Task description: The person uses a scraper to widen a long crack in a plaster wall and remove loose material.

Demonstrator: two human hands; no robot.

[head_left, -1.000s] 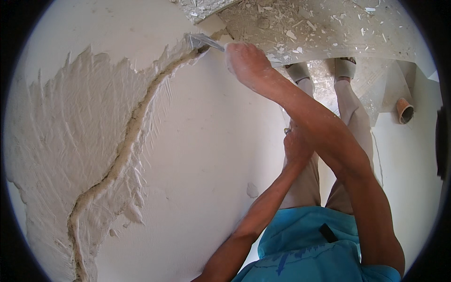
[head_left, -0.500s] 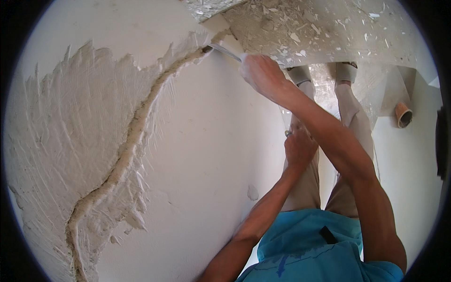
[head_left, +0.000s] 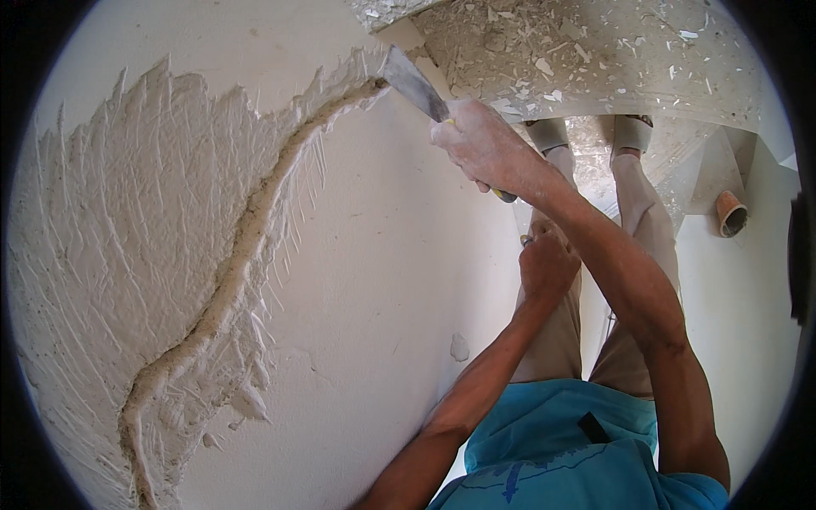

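Two hands show: one right hand [head_left: 489, 146] and one left hand [head_left: 548, 265]. One scraper [head_left: 416, 88] is in the right hand. One long groove [head_left: 240, 255] runs to the left of that hand. One small grey patch [head_left: 459, 347] lies below and left of the left hand. One orange-brown vessel [head_left: 727, 206] sits to the right of both hands. Two pale shoes [head_left: 548, 133] are right of the right hand, and two trouser legs [head_left: 544, 357] are by the left hand. Pale flakes [head_left: 542, 65] above the right hand number dozens, too many to count exactly.
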